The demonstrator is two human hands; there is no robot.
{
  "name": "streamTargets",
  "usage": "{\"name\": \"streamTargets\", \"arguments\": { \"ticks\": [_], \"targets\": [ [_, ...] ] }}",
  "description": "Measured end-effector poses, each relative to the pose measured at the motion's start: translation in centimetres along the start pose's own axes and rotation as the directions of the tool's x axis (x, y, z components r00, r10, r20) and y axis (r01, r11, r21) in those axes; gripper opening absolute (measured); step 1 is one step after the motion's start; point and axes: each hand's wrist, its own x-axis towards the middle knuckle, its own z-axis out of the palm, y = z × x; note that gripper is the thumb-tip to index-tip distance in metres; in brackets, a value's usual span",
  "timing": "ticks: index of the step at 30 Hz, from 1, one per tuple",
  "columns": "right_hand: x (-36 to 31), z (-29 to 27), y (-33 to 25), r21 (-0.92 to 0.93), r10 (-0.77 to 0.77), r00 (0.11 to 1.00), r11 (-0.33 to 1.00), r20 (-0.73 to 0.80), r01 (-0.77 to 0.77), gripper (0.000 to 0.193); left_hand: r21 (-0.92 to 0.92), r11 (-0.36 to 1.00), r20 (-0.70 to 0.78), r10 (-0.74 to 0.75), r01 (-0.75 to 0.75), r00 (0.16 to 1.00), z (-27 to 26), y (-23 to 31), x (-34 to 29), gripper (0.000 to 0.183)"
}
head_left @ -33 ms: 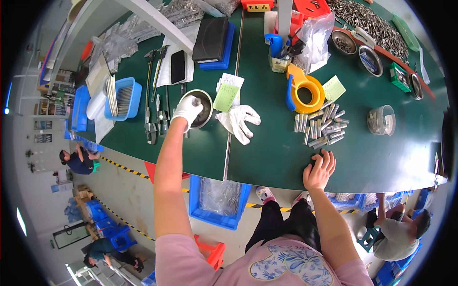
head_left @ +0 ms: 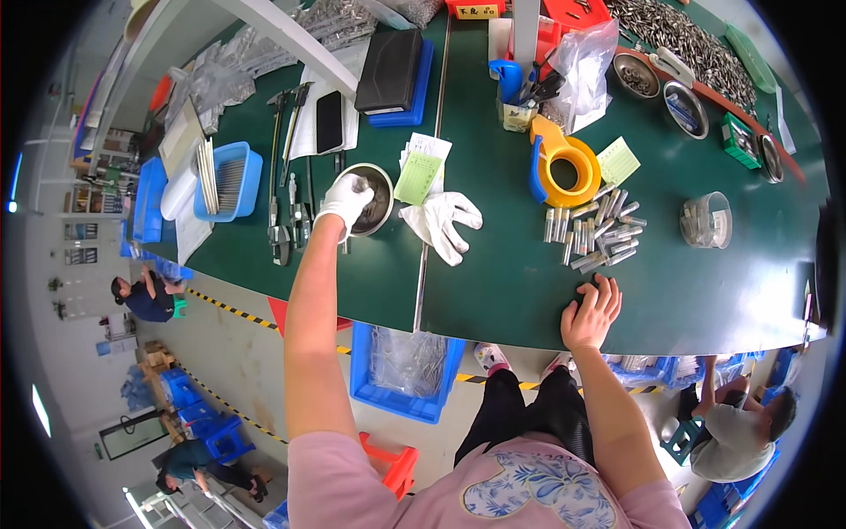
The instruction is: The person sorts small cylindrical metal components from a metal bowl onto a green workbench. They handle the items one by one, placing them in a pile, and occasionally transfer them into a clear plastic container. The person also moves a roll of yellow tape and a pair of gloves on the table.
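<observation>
In a white glove, my left hand [head_left: 346,198] reaches into a round metal bowl [head_left: 384,208]. Its fingers are drawn together at the bowl's left side, and whatever they may hold is hidden. Dark contents at the bottom of the bowl are too small to make out. My bare right hand [head_left: 592,316] rests on the table near the front edge, fingers extended, holding nothing. Just beyond it lies a loose pile of small clear tubes [head_left: 599,231]. An empty white glove [head_left: 443,226] lies flat right of the bowl.
Calipers [head_left: 280,238], a phone [head_left: 330,122] and a blue bin of thin rods [head_left: 236,183] lie to the left. A yellow tape roll [head_left: 577,167] sits behind the tubes, a clear plastic tub [head_left: 706,220] to their right. Below the table edge stands a blue crate [head_left: 407,407].
</observation>
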Motion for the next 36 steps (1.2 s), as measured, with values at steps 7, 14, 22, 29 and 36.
{"name": "streamTargets", "arguments": {
  "ticks": [7, 14, 22, 29, 36],
  "targets": [
    [0.1, 0.1, 0.5, -0.009, 0.009, 1.0, 1.0, -0.004, -0.009, 0.03, -0.437, 0.884, -0.031, -0.201, 0.168, 0.979, -0.2, 0.3, 0.0, 0.007],
    [0.0, 0.0, 0.7, 0.006, 0.006, 1.0, 1.0, 0.005, -0.006, 0.03, -0.748, 0.654, -0.105, -0.285, 0.113, 0.953, -0.8, 1.9, -2.7, 0.013],
    [-0.2, 0.3, 0.8, -0.033, -0.004, 1.0, 0.999, -0.005, 0.004, 0.029, -0.945, 0.304, 0.124, -0.011, 0.121, 0.992, 6.3, 4.7, -17.5, 0.024],
    [-0.1, 0.3, 0.0, 0.0, -0.033, 0.997, 0.999, -0.07, 0.033, 0.03, -0.951, 0.295, 0.068, -0.084, 0.09, 0.994, 11.8, 9.1, -18.4, 0.018],
    [0.1, 0.4, 0.9, 0.013, -0.05, 0.993, 0.999, -0.107, 0.052, 0.029, -0.986, 0.165, -0.025, -0.016, -0.022, 1.0, 15.1, 5.1, -18.6, 0.013]
  ]
}}
